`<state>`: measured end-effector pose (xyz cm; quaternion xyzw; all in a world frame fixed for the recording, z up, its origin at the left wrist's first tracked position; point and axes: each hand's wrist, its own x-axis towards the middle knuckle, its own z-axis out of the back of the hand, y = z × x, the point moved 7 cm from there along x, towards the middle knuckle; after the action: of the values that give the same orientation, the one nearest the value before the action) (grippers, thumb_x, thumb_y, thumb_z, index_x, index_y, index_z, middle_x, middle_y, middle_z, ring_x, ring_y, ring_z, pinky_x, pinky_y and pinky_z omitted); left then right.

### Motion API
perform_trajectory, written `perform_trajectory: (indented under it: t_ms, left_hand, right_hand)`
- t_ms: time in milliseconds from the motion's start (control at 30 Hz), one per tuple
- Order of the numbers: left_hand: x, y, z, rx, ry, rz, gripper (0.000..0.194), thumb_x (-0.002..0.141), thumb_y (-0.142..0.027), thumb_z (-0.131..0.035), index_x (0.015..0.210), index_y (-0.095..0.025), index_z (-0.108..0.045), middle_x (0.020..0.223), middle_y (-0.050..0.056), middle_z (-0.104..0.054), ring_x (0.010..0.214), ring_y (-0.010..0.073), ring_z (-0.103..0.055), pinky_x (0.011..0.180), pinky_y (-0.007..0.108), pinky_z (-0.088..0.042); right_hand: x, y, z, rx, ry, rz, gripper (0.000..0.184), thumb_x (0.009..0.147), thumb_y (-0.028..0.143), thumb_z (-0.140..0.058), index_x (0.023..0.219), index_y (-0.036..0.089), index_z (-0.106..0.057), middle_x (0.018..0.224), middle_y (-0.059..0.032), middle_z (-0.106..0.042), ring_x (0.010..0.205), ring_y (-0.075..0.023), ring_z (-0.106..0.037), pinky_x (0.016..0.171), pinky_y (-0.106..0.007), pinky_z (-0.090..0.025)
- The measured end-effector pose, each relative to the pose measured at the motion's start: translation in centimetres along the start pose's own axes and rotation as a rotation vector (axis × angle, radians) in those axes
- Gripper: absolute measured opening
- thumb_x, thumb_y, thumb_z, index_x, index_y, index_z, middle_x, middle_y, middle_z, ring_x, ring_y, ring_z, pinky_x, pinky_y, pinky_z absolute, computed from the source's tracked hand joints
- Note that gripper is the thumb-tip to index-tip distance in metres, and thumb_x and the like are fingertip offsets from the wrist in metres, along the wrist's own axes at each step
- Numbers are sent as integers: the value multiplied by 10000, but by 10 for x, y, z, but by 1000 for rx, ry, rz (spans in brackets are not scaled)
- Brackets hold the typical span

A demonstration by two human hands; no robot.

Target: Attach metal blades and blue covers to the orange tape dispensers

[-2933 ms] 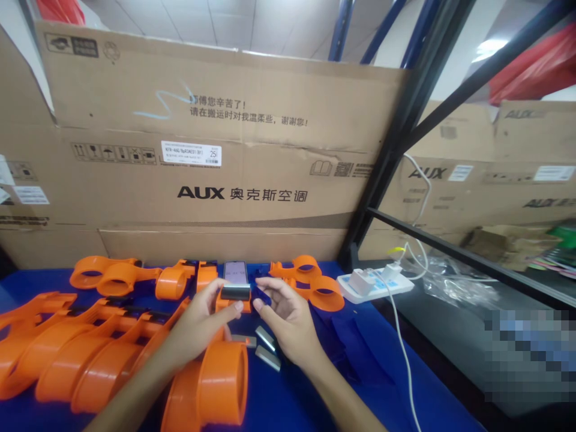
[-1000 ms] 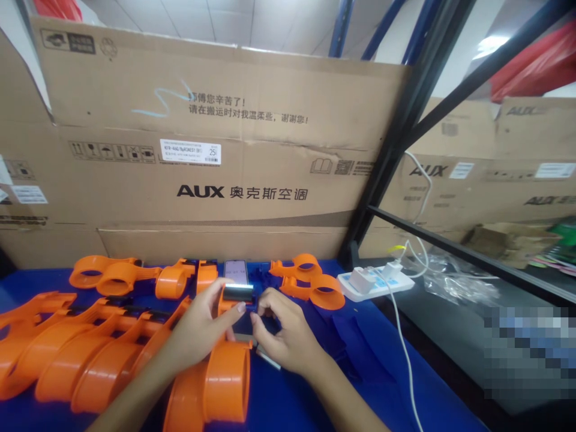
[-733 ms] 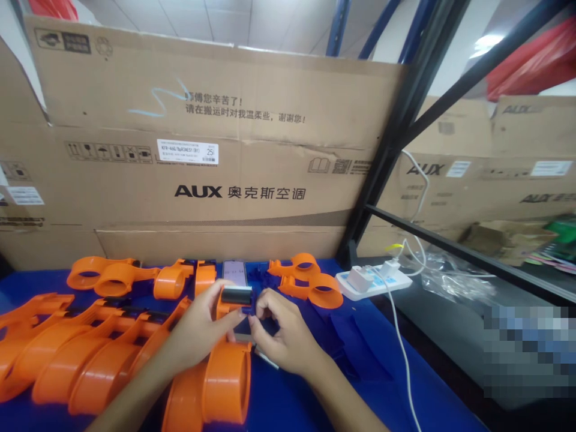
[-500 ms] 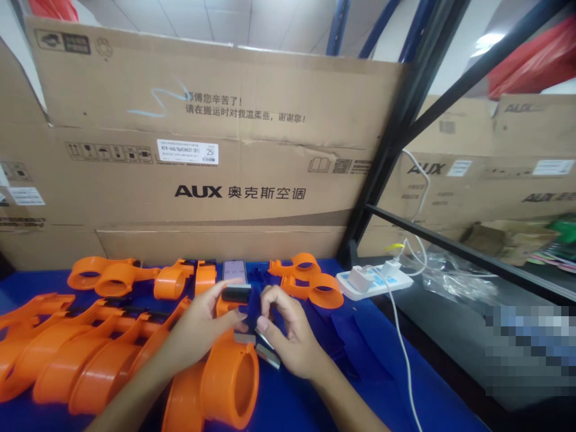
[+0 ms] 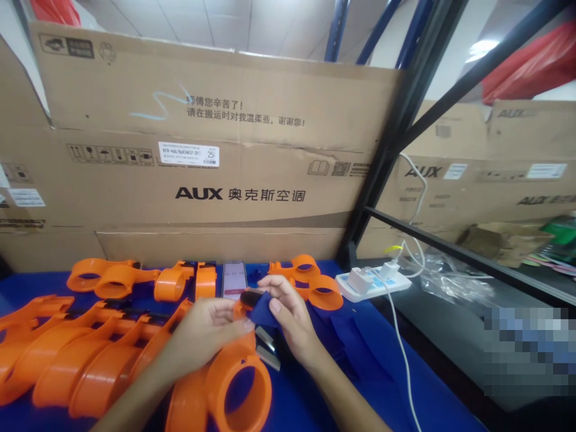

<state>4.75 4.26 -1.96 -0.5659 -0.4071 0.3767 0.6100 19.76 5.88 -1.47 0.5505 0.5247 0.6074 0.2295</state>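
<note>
My left hand (image 5: 202, 330) is closed round the handle end of an orange tape dispenser (image 5: 263, 390), whose ring hangs toward me. A black part (image 5: 250, 297) sits at the top of that end. In my right hand (image 5: 290, 321), a small dark blue piece of sheet (image 5: 264, 311) is pinched between thumb and fingers, against the black part. Whether it is cloth or plastic I cannot tell. Beneath the hands lie thin silvery metal strips (image 5: 269, 357) on the blue table surface (image 5: 418, 384). Partly covered fingertips hide how the pieces meet.
Several orange tape dispensers (image 5: 99, 375) stand in a row at left, others (image 5: 326, 292) at the back. A phone (image 5: 234, 279) lies behind my hands. Flat blue sheets (image 5: 360, 351) are at right, near a white power strip (image 5: 375, 281) with a cable. A cardboard panel (image 5: 243, 150) stands behind.
The held dispenser has turned, so its ring opening faces me more. My right hand has risen slightly and brought the blue piece over the black part.
</note>
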Motion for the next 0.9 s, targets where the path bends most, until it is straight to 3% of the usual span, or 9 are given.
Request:
perform_trajectory:
  t_ms: [167,333,467,767,900]
  left_hand:
    - [-3,6,1,-3,-12,0,480,826,-409,-791,1254,-218,-688,903,48,-728,763,175,-642,701,283,-518]
    - [-2,13,3,63,-43,33,402,897,-517,-674,1160,-214,-706,702,-26,-570,612,129,-477,582,246,-418]
    - [0,14,3,79,-47,45,446,889,-537,-666,1182,-203,-699,659,-49,-496,564,118,-401,538,236,-371]
    - [1,15,2,15,-58,71,474,874,-539,-684,1184,-181,-695,680,-47,-498,564,105,-405,526,222,-361]
    - [1,16,3,-55,-68,69,494,880,-499,-696,1233,-155,-660,725,-17,-589,600,110,-481,549,218,-391]
  right_hand:
    - [3,-1,9,-78,-106,54,364,898,535,-693,1108,262,-577,997,-53,-635,895,-219,-609,793,-325,-496]
    - [3,-1,1,-118,-51,63,413,868,567,-719,1061,249,-541,932,-31,-578,822,-200,-566,744,-321,-469]
    - [4,-4,-2,-117,-52,52,379,888,544,-707,1003,254,-491,888,-7,-551,787,-185,-545,713,-311,-445]
    - [3,-3,-1,-116,-112,51,357,909,490,-708,915,262,-435,878,6,-568,813,-183,-552,738,-315,-445]
    - [3,0,-2,-148,-78,44,368,914,537,-684,1090,258,-521,948,-22,-591,847,-194,-575,776,-335,-454]
